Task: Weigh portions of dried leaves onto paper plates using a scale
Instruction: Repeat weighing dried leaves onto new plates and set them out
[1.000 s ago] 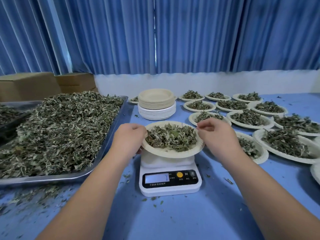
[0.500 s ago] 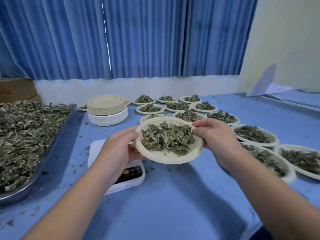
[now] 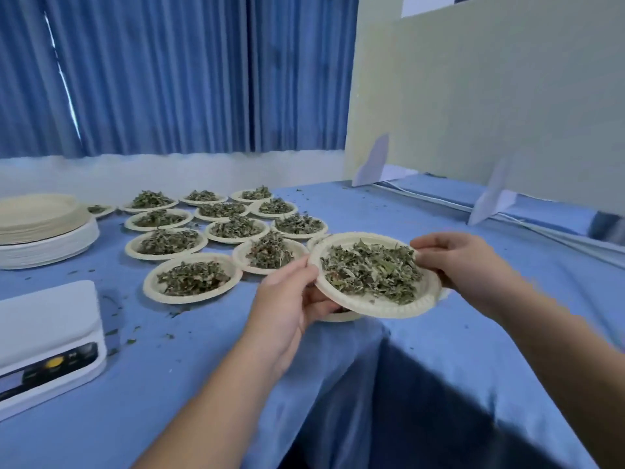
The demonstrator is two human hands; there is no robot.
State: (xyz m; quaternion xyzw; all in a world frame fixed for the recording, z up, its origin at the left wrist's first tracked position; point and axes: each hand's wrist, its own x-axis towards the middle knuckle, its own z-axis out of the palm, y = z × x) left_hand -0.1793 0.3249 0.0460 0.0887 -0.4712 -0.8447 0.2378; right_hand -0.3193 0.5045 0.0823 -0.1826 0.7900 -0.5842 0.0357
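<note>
The paper plate [image 3: 378, 308], heaped with dried leaves [image 3: 372, 270], is held in the air over the right end of the surface [image 3: 203, 384], above the corner where the blue cloth drops away. It is tipped slightly towards the person. The left hand [image 3: 291, 299] grips its near left rim, thumb on top and fingers curled beneath. The right hand [image 3: 463, 262] pinches the far right rim in the same way. The plate therefore sits between the two hands.

Since the plate is off the scale [image 3: 47, 336], which stands well apart at the left edge with nothing on it, this portion seems to be weighed and on its way to be set aside. The rim of another plate [image 3: 338, 316] shows just under the held one. The filled plates [image 3: 192, 279] lie in rows just to its left. The next move calls for a bare spot beside them and a level descent, so that no loose leaves slide off. A stack of empty plates [image 3: 40, 228] waits beyond the scale.
</note>
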